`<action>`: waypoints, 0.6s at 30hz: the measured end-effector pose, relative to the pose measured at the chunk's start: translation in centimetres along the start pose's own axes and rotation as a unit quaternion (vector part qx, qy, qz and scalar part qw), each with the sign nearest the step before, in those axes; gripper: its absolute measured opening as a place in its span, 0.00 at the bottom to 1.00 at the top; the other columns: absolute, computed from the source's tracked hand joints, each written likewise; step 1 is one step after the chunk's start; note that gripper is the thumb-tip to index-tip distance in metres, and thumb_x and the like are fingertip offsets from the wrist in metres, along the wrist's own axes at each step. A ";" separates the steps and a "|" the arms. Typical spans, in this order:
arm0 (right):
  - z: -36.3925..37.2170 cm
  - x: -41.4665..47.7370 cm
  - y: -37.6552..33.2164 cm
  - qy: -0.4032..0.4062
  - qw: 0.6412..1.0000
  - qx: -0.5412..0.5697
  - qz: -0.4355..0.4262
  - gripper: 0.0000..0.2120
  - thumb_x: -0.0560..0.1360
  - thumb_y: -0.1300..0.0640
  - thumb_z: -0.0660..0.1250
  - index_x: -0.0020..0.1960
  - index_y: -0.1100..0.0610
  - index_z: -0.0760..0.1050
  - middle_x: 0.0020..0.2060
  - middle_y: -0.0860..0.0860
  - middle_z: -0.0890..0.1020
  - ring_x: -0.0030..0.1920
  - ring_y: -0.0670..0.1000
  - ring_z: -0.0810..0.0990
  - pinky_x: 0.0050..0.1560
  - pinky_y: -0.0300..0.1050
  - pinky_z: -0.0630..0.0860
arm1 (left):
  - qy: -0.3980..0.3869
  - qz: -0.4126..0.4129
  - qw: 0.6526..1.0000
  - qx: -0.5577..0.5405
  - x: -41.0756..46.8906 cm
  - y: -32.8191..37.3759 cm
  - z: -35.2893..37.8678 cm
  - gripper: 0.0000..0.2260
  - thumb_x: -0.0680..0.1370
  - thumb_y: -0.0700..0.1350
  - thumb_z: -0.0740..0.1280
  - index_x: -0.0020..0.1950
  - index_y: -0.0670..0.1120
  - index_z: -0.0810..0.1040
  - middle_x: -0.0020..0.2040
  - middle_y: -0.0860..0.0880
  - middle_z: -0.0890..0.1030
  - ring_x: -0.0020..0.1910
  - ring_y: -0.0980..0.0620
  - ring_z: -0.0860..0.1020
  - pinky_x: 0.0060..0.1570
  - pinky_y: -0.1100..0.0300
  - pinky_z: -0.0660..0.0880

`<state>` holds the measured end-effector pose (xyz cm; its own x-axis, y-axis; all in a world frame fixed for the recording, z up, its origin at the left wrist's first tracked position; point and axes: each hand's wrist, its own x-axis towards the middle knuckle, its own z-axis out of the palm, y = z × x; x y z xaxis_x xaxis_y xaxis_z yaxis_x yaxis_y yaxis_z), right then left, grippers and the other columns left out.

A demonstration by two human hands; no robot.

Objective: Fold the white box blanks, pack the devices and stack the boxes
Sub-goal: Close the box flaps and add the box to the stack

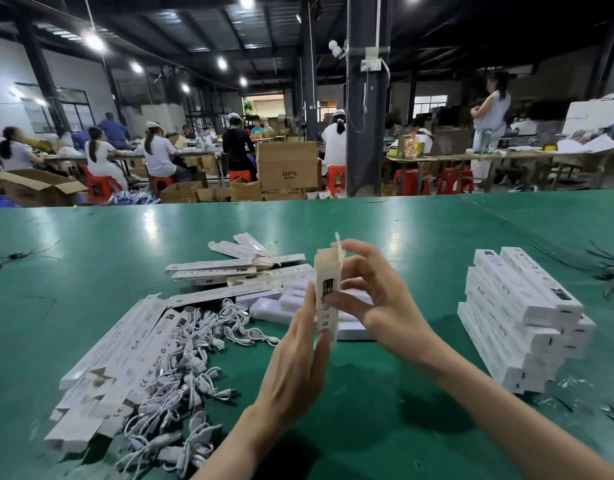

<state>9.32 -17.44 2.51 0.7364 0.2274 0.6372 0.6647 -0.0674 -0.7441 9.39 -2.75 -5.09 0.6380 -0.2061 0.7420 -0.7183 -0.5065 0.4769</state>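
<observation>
The table (437,230) shows open room beyond the left hand (295,362) and right hand (378,292). To their right a stack (527,317) of closed boxes looks done. To their left lie many flat blanks (118,358) and cables (181,368), with devices (284,306) just behind, so much seems left. Both hands pinch an upright box (326,299), its top flap open.
</observation>
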 end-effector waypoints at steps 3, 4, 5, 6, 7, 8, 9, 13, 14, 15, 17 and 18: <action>0.5 -0.2 -0.3 0.018 0.999 0.027 -0.004 0.34 0.71 0.58 0.72 0.69 0.37 0.58 0.54 0.52 0.77 0.54 0.54 0.80 0.58 0.53 0.77 | 0.013 0.005 1.000 -0.006 0.0 0.8 0.2 0.32 0.81 0.46 0.60 0.78 0.53 0.43 0.72 0.46 0.69 0.58 0.47 0.80 0.52 0.54 0.77; 0.7 -0.4 -0.3 0.019 0.999 0.029 -0.005 0.36 0.71 0.56 0.72 0.68 0.35 0.57 0.57 0.53 0.76 0.55 0.55 0.80 0.57 0.55 0.78 | 0.022 0.006 1.000 -0.008 0.0 0.9 0.1 0.33 0.81 0.49 0.61 0.78 0.54 0.43 0.70 0.44 0.72 0.56 0.47 0.81 0.50 0.52 0.79; 0.8 -0.5 -0.3 0.016 1.000 0.027 -0.005 0.35 0.71 0.56 0.72 0.68 0.34 0.57 0.58 0.53 0.75 0.55 0.55 0.80 0.56 0.56 0.78 | 0.030 0.011 0.999 -0.004 0.0 0.9 0.1 0.34 0.80 0.50 0.62 0.79 0.53 0.43 0.67 0.42 0.76 0.53 0.47 0.82 0.47 0.50 0.80; 0.9 -0.7 -0.2 0.009 1.000 0.022 -0.002 0.34 0.71 0.57 0.72 0.67 0.34 0.58 0.58 0.53 0.75 0.55 0.55 0.81 0.55 0.56 0.79 | 0.033 0.019 0.999 0.002 0.0 0.9 0.0 0.36 0.79 0.51 0.63 0.79 0.53 0.42 0.62 0.42 0.79 0.49 0.48 0.82 0.44 0.49 0.81; 1.0 -0.8 -0.1 0.000 1.000 0.018 0.001 0.32 0.73 0.58 0.72 0.66 0.34 0.60 0.57 0.51 0.76 0.53 0.53 0.82 0.54 0.54 0.80 | 0.032 0.029 0.999 0.005 0.1 1.0 -0.1 0.38 0.78 0.50 0.64 0.78 0.53 0.41 0.58 0.42 0.81 0.47 0.49 0.82 0.42 0.49 0.81; 1.1 -0.9 0.0 -0.011 1.000 0.012 0.003 0.30 0.74 0.61 0.70 0.65 0.34 0.62 0.54 0.48 0.78 0.51 0.51 0.82 0.53 0.51 0.80 | 0.032 0.042 0.999 0.007 0.2 1.1 -0.3 0.39 0.78 0.48 0.66 0.77 0.52 0.41 0.57 0.43 0.81 0.47 0.50 0.82 0.42 0.49 0.81; 1.1 -0.9 0.1 -0.020 1.000 0.002 0.002 0.30 0.75 0.64 0.68 0.64 0.34 0.64 0.51 0.46 0.79 0.50 0.49 0.82 0.52 0.46 0.80 | 0.036 0.059 0.998 0.008 0.3 1.1 -0.4 0.39 0.77 0.46 0.67 0.77 0.50 0.43 0.58 0.45 0.80 0.48 0.51 0.82 0.43 0.50 0.81; 0.5 -0.5 -0.3 -0.070 0.996 -0.060 0.016 0.39 0.74 0.78 0.60 0.71 0.40 0.62 0.48 0.43 0.78 0.48 0.41 0.78 0.50 0.30 0.73 | 0.067 0.075 0.995 -0.010 0.5 1.2 -0.5 0.34 0.78 0.46 0.63 0.77 0.48 0.45 0.62 0.47 0.77 0.53 0.49 0.81 0.47 0.48 0.80; 0.1 -0.4 -0.5 -0.086 0.994 -0.069 0.022 0.41 0.74 0.79 0.59 0.72 0.41 0.60 0.49 0.48 0.79 0.48 0.44 0.78 0.50 0.31 0.73 | 0.073 0.074 0.995 -0.011 0.4 1.1 -0.5 0.32 0.78 0.46 0.62 0.77 0.49 0.47 0.63 0.45 0.77 0.54 0.48 0.82 0.47 0.48 0.80; -0.2 -0.3 -0.9 -0.098 0.992 -0.076 0.025 0.41 0.74 0.78 0.59 0.73 0.40 0.58 0.50 0.52 0.79 0.48 0.48 0.77 0.51 0.33 0.73 | 0.077 0.077 0.994 -0.010 0.4 1.1 -0.6 0.31 0.78 0.46 0.62 0.76 0.50 0.49 0.63 0.44 0.77 0.53 0.48 0.82 0.47 0.48 0.80; -0.7 -0.2 -1.6 -0.115 0.990 -0.081 0.030 0.39 0.76 0.75 0.60 0.72 0.38 0.55 0.50 0.55 0.77 0.46 0.51 0.75 0.51 0.38 0.73 | 0.087 0.091 0.992 -0.006 0.4 1.0 -0.5 0.28 0.78 0.45 0.62 0.75 0.48 0.53 0.62 0.46 0.77 0.52 0.50 0.81 0.46 0.51 0.80; -0.8 -0.2 -1.9 -0.122 0.988 -0.085 0.034 0.36 0.76 0.72 0.60 0.70 0.38 0.54 0.48 0.55 0.75 0.45 0.51 0.74 0.50 0.41 0.74 | 0.091 0.096 0.991 -0.004 0.4 1.0 -0.5 0.28 0.78 0.44 0.63 0.75 0.47 0.55 0.61 0.49 0.77 0.52 0.53 0.80 0.47 0.53 0.79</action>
<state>8.03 -18.13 3.96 0.7418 0.4429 0.5036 0.6410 -0.2476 -0.7265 8.77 -2.97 -4.09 0.4282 -0.1429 0.8923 -0.8244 -0.4663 0.3209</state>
